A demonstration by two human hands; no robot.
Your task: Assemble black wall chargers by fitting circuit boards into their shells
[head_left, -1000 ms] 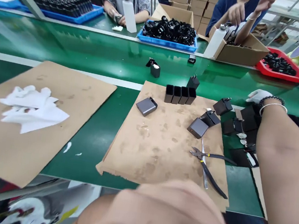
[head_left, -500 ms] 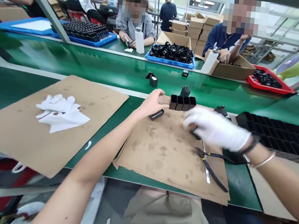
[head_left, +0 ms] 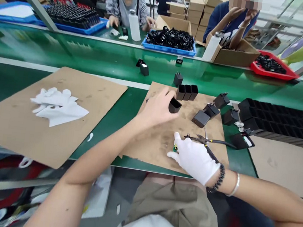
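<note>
My bare left hand (head_left: 156, 108) grips a black open-topped charger housing (head_left: 175, 106) above the cardboard sheet (head_left: 147, 148). Just beyond it, three similar housings (head_left: 187, 92) stand in a row. My right hand (head_left: 194, 157), in a white glove, is closed with thumb and index finger around a small circuit board (head_left: 175, 148), of which only a green and yellow bit shows. Behind that hand lie pliers (head_left: 214, 140) with black and yellow handles, partly covered by the glove. Black chargers (head_left: 201, 118) sit to the right of the left hand, several of them with plug pins.
Rows of black housings (head_left: 283, 120) stand on the right. At left, white cloth gloves (head_left: 58, 105) lie on another cardboard sheet (head_left: 9, 125). Across the green bench are a blue tray (head_left: 169, 50) of black parts, a red tray (head_left: 279, 74), and two people working.
My left hand has taken a housing from the row, which went from several to three. My right hand has moved down and toward me, and a circuit board now shows at its fingertips.
</note>
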